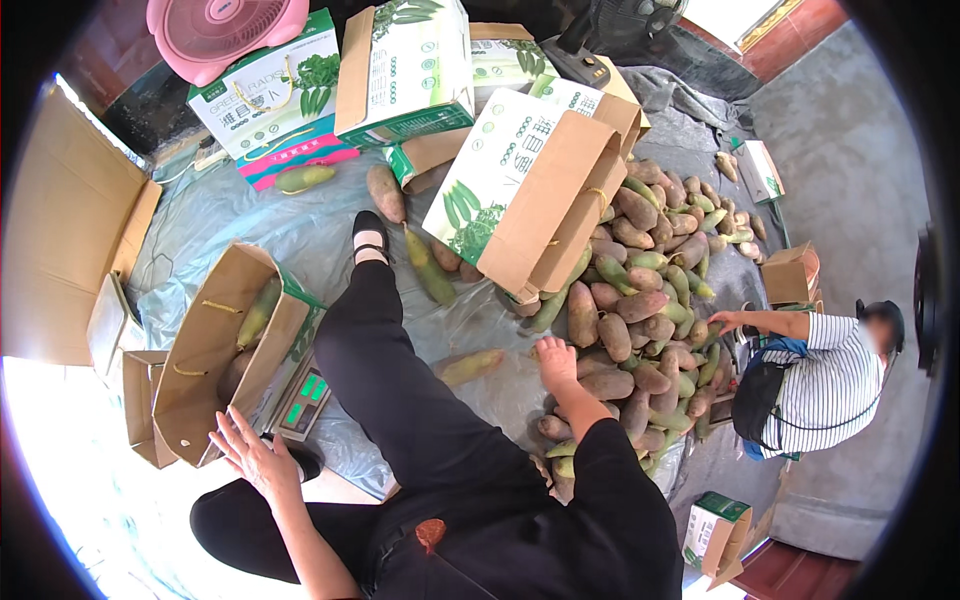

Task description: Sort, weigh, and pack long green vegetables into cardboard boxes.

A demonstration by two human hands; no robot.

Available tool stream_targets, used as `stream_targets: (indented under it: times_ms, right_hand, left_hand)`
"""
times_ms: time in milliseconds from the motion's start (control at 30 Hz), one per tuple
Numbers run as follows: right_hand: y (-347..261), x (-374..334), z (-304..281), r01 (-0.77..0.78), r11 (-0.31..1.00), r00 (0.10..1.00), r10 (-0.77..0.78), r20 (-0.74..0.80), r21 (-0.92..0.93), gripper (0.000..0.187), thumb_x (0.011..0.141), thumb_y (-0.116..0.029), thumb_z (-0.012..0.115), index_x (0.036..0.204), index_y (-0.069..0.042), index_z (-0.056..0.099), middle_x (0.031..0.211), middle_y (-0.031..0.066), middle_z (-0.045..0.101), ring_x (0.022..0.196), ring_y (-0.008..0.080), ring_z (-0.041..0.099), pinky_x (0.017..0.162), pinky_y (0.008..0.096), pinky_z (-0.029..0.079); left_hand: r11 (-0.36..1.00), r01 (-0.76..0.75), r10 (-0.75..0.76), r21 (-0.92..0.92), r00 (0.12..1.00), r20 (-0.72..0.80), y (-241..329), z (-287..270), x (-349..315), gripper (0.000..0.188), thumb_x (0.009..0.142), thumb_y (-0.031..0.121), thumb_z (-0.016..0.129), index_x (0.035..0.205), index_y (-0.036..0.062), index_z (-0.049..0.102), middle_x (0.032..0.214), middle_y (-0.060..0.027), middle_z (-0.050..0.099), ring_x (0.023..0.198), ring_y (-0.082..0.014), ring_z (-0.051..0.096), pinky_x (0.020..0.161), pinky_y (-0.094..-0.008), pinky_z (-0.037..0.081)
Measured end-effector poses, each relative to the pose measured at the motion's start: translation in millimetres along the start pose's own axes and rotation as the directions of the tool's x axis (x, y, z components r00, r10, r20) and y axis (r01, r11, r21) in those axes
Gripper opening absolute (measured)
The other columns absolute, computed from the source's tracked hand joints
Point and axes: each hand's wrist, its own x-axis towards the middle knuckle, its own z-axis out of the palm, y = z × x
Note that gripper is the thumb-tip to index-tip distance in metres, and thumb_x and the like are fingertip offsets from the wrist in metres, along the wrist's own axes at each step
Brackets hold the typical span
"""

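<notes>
My left hand (255, 455) is open, its fingers spread, beside the near edge of an open cardboard box (185, 400). Inside that box lies a green radish (260, 315), with a duller one partly hidden below it. The box stands on or against a digital scale (303, 400) with a lit green display. Over the left edge of a large heap of green and brownish radishes (632, 310), my right hand (556, 364) reaches forward with nothing visible in it. Whether its fingertips touch a radish I cannot tell. A loose radish (470, 367) lies on the plastic sheet to its left.
A tipped white-and-green carton (530, 190) leans by the heap. More cartons (405, 70) and a pink fan (228, 30) stand at the back. Another person (820, 375) in a striped shirt reaches into the heap from the right. My leg (375, 350) stretches across the sheet.
</notes>
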Motion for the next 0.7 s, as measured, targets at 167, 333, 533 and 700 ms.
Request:
stream_targets:
  times_ms: [167,333,533,700]
  right_hand:
    - [-1,-13,-29,-0.14,0.869,0.952,0.25,-0.178,0.475,0.044,0.075,-0.008,0.064,0.117,-0.011,0.051,0.119,0.0097,0.055,0.109,0.0302,0.053,0.089,0.0419,0.043]
    - [-32,-3,-67,-0.032,0.581,0.894,0.381,-0.236,0.813,0.052,0.073,-0.002,0.069,0.121,-0.006,0.049,0.119,0.0136,0.053,0.112,0.0337,0.051,0.095,0.0392,0.043]
    - [-75,31,-191,0.332,0.421,0.828,0.299,-0.475,0.844,0.052,0.079,-0.002,0.07,0.126,0.0,0.049,0.114,0.0084,0.055,0.103,0.0178,0.054,0.091,0.0313,0.044]
    - [-147,31,-295,0.627,0.238,0.735,0.135,-0.665,0.742,0.048,0.085,-0.001,0.065,0.128,0.003,0.044,0.119,0.011,0.055,0.11,0.0176,0.054,0.096,0.0309,0.042]
  left_hand:
    - [0.999,0.038,-0.038,0.003,0.999,0.039,1,-6,-1,0.089,0.074,0.004,0.073,0.149,0.0143,0.025,0.155,-0.0079,0.021,0.143,-0.0377,0.014,0.112,-0.0531,0.021]
    - [0.999,0.048,-0.048,-0.011,0.997,0.062,-5,-14,-3,0.089,0.074,0.004,0.073,0.149,0.0134,0.026,0.154,-0.0092,0.021,0.142,-0.0388,0.014,0.112,-0.0541,0.022]
    - [0.997,-0.047,0.05,-0.068,0.998,0.038,-5,-12,1,0.086,0.072,0.017,0.077,0.145,0.0114,0.032,0.152,-0.0122,0.025,0.14,-0.042,0.017,0.113,-0.0502,0.023]
    - [0.997,0.027,-0.02,-0.075,0.994,0.104,-13,-13,-2,0.086,0.074,0.016,0.075,0.147,0.0147,0.029,0.154,-0.0097,0.02,0.142,-0.0401,0.013,0.107,-0.0621,0.022]
